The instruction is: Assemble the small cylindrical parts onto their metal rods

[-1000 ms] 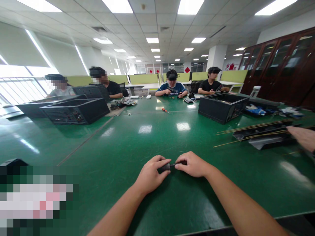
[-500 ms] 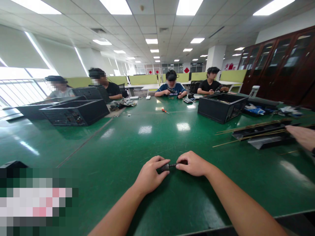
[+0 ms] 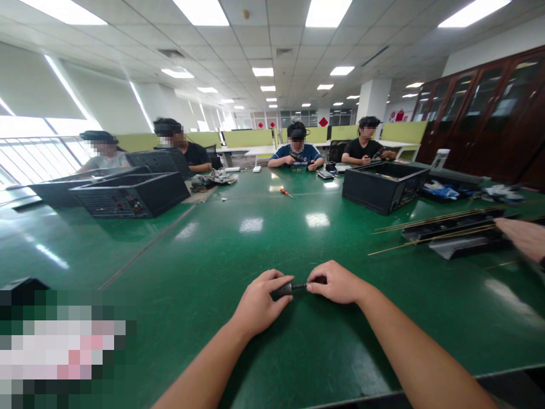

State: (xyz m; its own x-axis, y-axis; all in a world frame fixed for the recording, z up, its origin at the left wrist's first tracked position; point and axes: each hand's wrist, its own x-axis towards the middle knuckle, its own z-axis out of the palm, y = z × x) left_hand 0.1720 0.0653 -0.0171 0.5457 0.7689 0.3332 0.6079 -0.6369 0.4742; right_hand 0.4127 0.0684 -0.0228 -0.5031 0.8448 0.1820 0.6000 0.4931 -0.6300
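Observation:
A dark cylindrical tool with a metallic collar and a thin shaft (image 3: 299,286) lies sideways just above or on the green table (image 3: 238,250). My left hand (image 3: 261,304) is closed around the thick body, thumb and fingers on either side of it. My right hand (image 3: 338,283) pinches the far end of the shaft between thumb and fingers. Most of the body sits under my left fingers, and the shaft's tip is hidden by my right fingertips.
Black computer cases (image 3: 131,196) stand at left and a black case (image 3: 383,187) at back right. An orange-handled screwdriver (image 3: 286,192) lies ahead. Thin brass-coloured rods (image 3: 434,238) rest on dark metal channels at right, near another person's hand (image 3: 522,236). Several people sit across the table.
My right hand has shifted slightly to the right, and a little more of the shaft shows between my hands. The left hand has stayed in place.

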